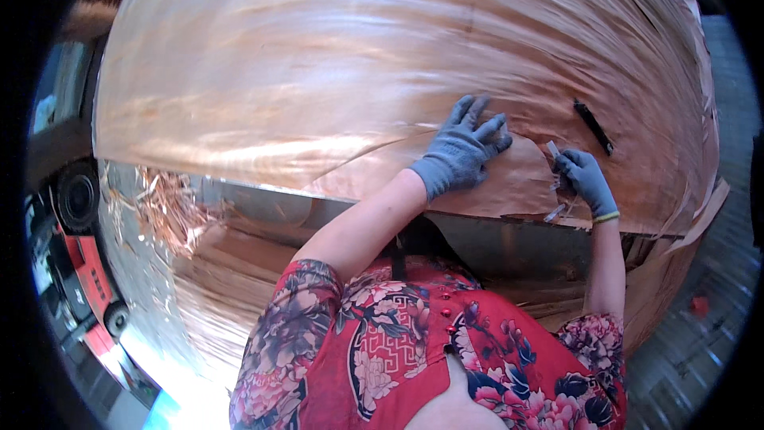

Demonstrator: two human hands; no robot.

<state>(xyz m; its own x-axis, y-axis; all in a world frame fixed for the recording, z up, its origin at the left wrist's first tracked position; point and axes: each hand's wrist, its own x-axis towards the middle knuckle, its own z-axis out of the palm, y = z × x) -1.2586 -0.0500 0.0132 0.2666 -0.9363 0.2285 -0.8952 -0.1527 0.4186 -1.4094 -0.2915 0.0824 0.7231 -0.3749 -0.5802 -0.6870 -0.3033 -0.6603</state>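
Note:
A large sheet of reddish-tan wood veneer (318, 72) lies in front of me, wavy and creased. My left hand (460, 155), in a grey glove, rests on a separate-looking veneer piece (517, 179) near the front edge, fingers spread. To its right, my right hand (581, 177), in a grey glove with a yellow cuff, is closed low over the sheet. A narrow white strip (552, 149) sticks out at its fingertips. Another small white strip (555, 213) shows by the torn edge below. Beyond the right hand lies a black cutter knife (594, 126).
Below the front edge are more stacked veneer sheets (231, 271) and a heap of loose veneer scraps (171, 203). A red and black vehicle (89, 271) with dark wheels stands at the left. Tiled floor (692, 358) with a small red object (699, 305) shows at the right.

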